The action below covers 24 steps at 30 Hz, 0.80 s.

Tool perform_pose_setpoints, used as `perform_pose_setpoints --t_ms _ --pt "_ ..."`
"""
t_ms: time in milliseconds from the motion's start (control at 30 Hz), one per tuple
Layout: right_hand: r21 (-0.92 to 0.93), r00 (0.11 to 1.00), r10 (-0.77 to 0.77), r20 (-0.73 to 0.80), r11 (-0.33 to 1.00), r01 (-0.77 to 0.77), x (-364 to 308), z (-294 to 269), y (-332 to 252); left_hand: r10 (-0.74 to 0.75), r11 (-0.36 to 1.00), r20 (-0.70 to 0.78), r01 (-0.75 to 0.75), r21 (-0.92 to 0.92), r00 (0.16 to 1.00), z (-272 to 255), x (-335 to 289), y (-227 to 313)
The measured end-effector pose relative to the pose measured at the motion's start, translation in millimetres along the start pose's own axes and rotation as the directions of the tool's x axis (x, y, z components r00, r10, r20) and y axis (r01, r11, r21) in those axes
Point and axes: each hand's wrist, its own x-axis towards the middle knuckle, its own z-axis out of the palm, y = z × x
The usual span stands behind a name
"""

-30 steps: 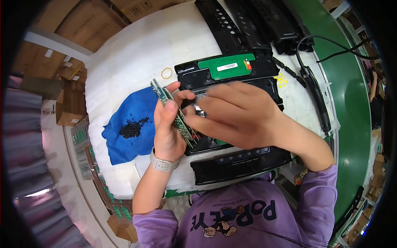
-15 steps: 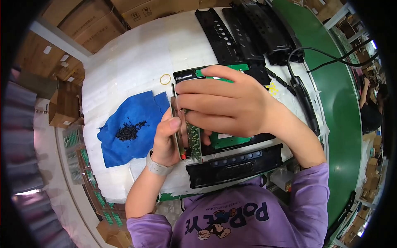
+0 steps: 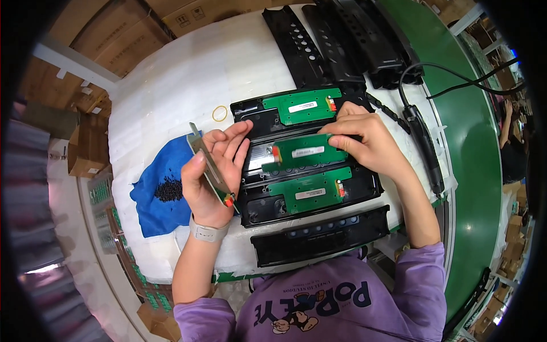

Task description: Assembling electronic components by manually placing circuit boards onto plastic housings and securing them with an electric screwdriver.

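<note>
My left hand (image 3: 213, 185) holds a circuit board (image 3: 212, 172) on edge between thumb and palm, its other fingers stretched out. A red-and-white connector shows at its lower end. In my right hand (image 3: 367, 139), thumb and fingers pinch the right end of another green circuit board (image 3: 312, 161), which has a white label. It is over the middle one of the black plastic housings (image 3: 256, 214) in front of me; whether it touches is unclear. One green board (image 3: 293, 116) lies in the far housing, another (image 3: 305, 183) in the near one.
A separate black panel (image 3: 325, 242) lies nearest me. Left, a blue cloth (image 3: 151, 214) carries a pile of small black screws (image 3: 169, 189). A yellow ring (image 3: 219, 113) lies beyond. More black housings (image 3: 364, 43) are stacked far right, near a corded black tool (image 3: 424, 151).
My right hand has moved right, away from my left hand, and now holds one board over the middle housing. My left hand has shifted left with its board, uncovering the housings.
</note>
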Motion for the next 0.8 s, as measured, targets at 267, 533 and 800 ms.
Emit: perform_pose_setpoints --t_ms 267,533,800 --pt "0.065 0.998 0.017 0.067 0.998 -0.022 -2 2 14 -0.028 0.992 -0.033 0.032 0.119 0.999 1 0 -6" --pt "-0.221 0.993 -0.110 0.048 0.968 0.117 -1 3 -3 -0.032 0.993 -0.061 0.039 0.115 0.998 -1 0 -8" --pt "-0.121 0.971 -0.160 0.176 0.976 0.183 -4 0 6 -0.035 0.990 -0.067 0.044 0.135 0.997 -2 0 -8"
